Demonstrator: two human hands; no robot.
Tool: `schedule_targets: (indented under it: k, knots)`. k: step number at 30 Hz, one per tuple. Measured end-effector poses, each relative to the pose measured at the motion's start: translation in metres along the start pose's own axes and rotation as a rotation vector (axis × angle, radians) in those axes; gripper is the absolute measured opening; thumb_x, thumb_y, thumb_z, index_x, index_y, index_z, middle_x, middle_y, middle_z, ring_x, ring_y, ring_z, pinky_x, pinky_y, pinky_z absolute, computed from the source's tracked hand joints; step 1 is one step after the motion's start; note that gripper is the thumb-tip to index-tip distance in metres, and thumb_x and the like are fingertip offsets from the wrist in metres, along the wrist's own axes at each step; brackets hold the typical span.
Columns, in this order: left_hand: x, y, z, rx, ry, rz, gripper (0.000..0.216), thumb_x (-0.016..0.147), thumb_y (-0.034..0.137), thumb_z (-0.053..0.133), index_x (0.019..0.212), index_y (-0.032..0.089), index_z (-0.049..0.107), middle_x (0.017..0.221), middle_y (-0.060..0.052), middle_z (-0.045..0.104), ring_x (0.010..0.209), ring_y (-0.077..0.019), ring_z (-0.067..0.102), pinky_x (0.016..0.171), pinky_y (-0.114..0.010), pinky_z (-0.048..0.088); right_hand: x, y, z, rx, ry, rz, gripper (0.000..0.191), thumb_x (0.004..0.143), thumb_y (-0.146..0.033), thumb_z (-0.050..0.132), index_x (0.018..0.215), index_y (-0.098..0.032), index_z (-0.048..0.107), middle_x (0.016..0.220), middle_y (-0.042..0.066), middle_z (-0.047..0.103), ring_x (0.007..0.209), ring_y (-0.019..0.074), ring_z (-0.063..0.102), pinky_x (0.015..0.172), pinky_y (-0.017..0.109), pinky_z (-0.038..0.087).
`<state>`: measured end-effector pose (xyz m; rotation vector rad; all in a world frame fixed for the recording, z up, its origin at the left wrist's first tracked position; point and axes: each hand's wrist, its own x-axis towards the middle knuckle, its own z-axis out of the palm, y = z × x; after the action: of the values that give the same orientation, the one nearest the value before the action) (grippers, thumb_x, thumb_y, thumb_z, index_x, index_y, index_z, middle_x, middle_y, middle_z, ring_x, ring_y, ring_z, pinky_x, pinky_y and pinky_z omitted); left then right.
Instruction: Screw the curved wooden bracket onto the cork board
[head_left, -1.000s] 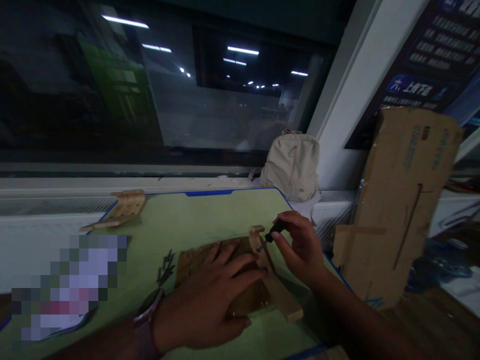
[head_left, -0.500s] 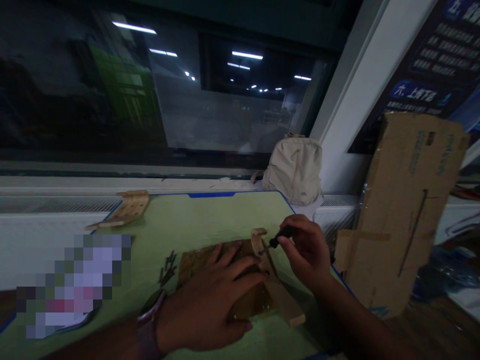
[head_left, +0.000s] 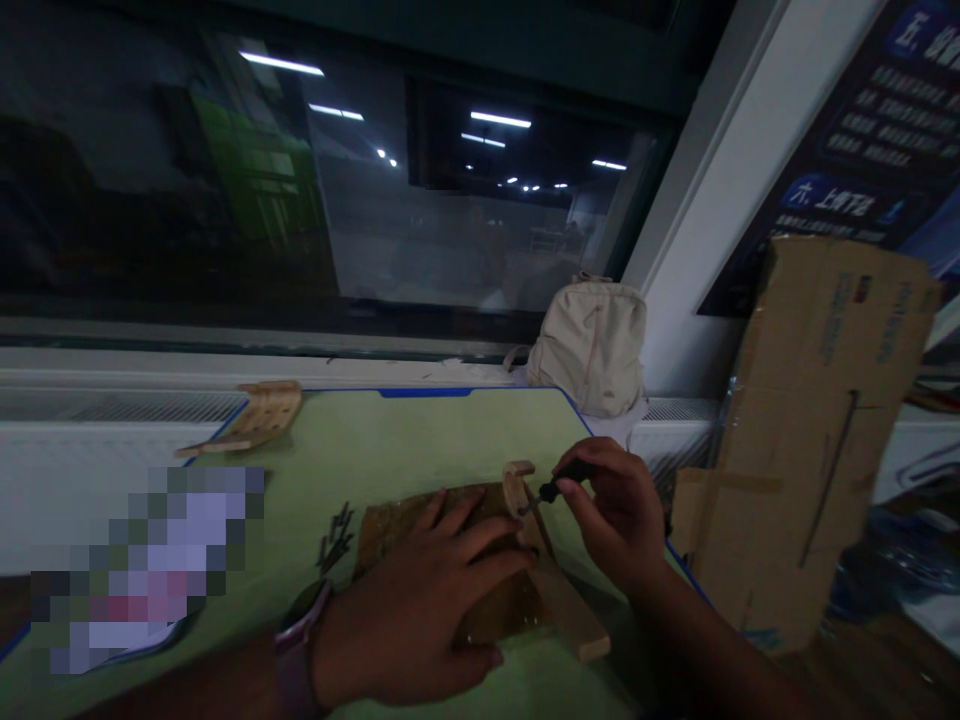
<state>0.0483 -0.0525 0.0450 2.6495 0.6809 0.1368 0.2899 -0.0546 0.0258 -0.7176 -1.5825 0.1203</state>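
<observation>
My right hand [head_left: 611,515] pinches a small black-handled screwdriver [head_left: 566,482], its thin metal tip against a curved wooden part [head_left: 514,492]. That part stands at the end of a pale wooden strip [head_left: 570,620]. My left hand [head_left: 420,590] lies flat with spread fingers on a perforated brown wooden board [head_left: 390,530] and reaches the strip's edge. A small pile of dark screws [head_left: 335,540] lies just left of the board. I cannot see whether the screwdriver tip sits in a screw.
The pieces lie on a green cutting mat [head_left: 390,450] with a blue edge. A perforated wooden piece [head_left: 262,412] sits at its far left corner, and a pixelated patch [head_left: 142,570] covers its near left. A beige backpack [head_left: 592,350] and a cardboard box [head_left: 817,450] stand beyond.
The screwdriver has swung from tilted upward to nearly level, with my right hand rotating around it. My left hand stays on the board, and the whole view has shifted slightly.
</observation>
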Motion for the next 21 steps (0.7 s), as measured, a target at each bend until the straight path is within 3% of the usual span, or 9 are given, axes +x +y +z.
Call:
schedule_targets:
  k: [3,8,15,21]
  knots:
    - [-0.0013,0.0005,0.0001,-0.006,0.002,0.010,0.085,0.078,0.033,0.083,0.156,0.036,0.048,0.165,-0.001,0.045,0.157,-0.0452,0.025,0.127,-0.073,0.017,0.0016,0.0007,-0.0035,-0.063,-0.048,-0.068,0.033,0.094,-0.012,0.068,0.122,-0.030,0.069,0.099,0.006,0.067,0.092,0.0204,0.067,0.074,0.034,0.060]
    - [-0.0008,0.0029,-0.0015,0.006,-0.010,0.002,0.085,0.076,0.035,0.086,0.154,0.034,0.051,0.161,-0.003,0.049,0.155,-0.0450,0.028,0.127,-0.072,0.018,-0.0038,-0.0009,-0.0047,-0.060,-0.134,0.023,0.042,0.101,-0.011,0.056,0.137,-0.031,0.064,0.119,0.010,0.072,0.111,0.0227,0.071,0.094,0.043,0.060]
    - [-0.0008,0.0033,-0.0018,0.011,-0.025,-0.019,0.085,0.078,0.036,0.085,0.155,0.033,0.051,0.162,-0.003,0.048,0.156,-0.0460,0.026,0.126,-0.074,0.018,-0.0026,-0.0014,-0.0007,0.003,-0.043,0.001,0.040,0.094,-0.005,0.067,0.124,-0.032,0.070,0.105,0.005,0.071,0.096,0.0189,0.073,0.079,0.034,0.061]
    - [0.0001,0.0042,-0.0039,0.016,-0.013,0.003,0.083,0.078,0.037,0.086,0.154,0.034,0.051,0.161,-0.004,0.049,0.154,-0.0451,0.031,0.126,-0.073,0.019,-0.0035,0.0029,-0.0008,0.019,-0.021,-0.034,0.043,0.090,-0.001,0.068,0.121,-0.030,0.065,0.102,0.004,0.068,0.092,0.0193,0.072,0.075,0.034,0.062]
